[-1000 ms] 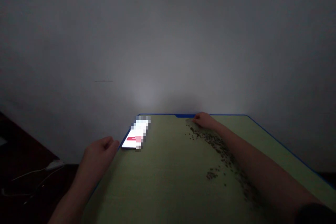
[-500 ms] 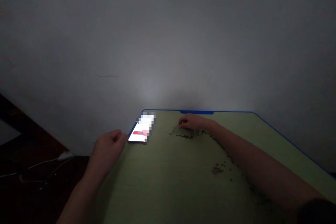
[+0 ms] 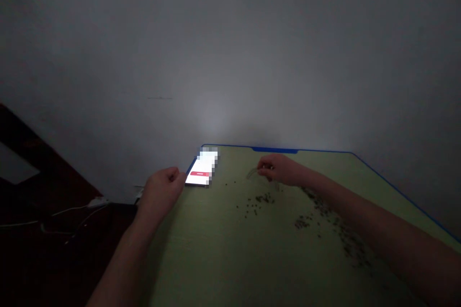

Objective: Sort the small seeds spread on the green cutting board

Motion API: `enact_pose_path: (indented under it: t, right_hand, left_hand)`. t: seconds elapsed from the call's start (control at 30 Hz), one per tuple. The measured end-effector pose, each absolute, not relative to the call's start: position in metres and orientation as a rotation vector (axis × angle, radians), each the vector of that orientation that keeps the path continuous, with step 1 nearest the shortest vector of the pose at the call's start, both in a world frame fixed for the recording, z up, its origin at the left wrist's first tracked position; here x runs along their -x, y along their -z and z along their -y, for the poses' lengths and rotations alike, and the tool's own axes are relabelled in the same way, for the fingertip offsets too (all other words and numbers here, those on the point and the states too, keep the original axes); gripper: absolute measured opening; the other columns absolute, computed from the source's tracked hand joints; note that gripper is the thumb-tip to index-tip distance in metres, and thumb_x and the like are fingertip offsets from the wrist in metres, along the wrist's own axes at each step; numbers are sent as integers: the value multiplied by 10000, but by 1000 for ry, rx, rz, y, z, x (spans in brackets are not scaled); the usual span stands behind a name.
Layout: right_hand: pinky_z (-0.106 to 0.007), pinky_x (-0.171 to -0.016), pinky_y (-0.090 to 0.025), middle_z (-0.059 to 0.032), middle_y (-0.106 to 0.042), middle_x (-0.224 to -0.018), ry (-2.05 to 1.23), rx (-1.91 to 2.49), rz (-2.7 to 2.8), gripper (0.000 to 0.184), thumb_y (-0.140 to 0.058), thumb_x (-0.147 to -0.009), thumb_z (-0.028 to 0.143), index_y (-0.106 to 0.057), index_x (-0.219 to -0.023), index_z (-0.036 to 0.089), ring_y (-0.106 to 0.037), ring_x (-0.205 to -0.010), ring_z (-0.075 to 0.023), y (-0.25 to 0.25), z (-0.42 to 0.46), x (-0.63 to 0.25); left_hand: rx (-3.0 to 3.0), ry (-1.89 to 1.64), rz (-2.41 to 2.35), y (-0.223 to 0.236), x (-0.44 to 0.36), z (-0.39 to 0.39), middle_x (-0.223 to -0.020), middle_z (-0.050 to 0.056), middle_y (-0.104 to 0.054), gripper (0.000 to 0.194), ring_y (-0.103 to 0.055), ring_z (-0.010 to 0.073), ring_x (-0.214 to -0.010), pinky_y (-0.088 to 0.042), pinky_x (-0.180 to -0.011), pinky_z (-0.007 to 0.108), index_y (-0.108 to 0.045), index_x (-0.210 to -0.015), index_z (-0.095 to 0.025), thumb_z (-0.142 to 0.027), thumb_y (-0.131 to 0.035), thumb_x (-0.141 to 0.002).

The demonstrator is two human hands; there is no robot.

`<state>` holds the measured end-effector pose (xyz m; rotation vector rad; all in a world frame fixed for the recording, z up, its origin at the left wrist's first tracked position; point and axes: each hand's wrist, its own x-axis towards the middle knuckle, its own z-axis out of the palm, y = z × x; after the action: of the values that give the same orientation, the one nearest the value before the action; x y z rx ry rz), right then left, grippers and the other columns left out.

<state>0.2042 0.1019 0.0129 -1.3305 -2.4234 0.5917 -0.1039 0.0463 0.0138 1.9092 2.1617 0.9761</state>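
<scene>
My right hand (image 3: 270,169) is closed in a pinch on a clear, thin-rimmed container (image 3: 251,173) near the back of the table. Only a curved edge of it shows; my fingers hide part of it and its full shape is hard to make out. In front of that hand, a loose scatter of small dark beads or seeds (image 3: 264,198) lies on the tabletop. My left hand (image 3: 163,189) is curled into a fist by the table's left edge, beside a lit phone (image 3: 201,168). Nothing shows in its fingers.
The pale green table (image 3: 216,249) has a blue edge and stands against a grey wall (image 3: 230,57). More dark pieces (image 3: 301,222) lie at centre right, and a long band of them (image 3: 351,244) runs beside my right forearm. White cables (image 3: 68,210) trail at lower left. The light is dim.
My right hand has moved slightly right, and the clear container has come off the small dark pieces, which now lie spread out in front. The view has shifted a little; my left hand stays fisted.
</scene>
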Motion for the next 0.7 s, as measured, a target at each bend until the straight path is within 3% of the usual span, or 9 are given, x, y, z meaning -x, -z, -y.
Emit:
enact_pose_path:
  t: [0.3,0.7]
  right_hand:
    - [-244,-575,-420,-59,-719,-704,-502,1470,2246,208,-541,-815,200,-688,-951,143,-622,-586,-145,1,-57,-204]
    - [-253,-621,-437,-46,-705,-656,-448,1410,2273,255,-556,-821,223,-710,-1012,151,-628,-603,-150,12,-64,-184]
  left_hand:
    - [-1923,-991,-2123,-11,105,-48,-488,-42,-319,269,-370,120,-486,-215,-467,246,-316,-502,-206,-353,-392,-714]
    - [-1902,-950,-2116,-10,106,-48,-486,-43,-333,270,-378,121,-492,-222,-462,247,-328,-509,-206,-363,-398,-716]
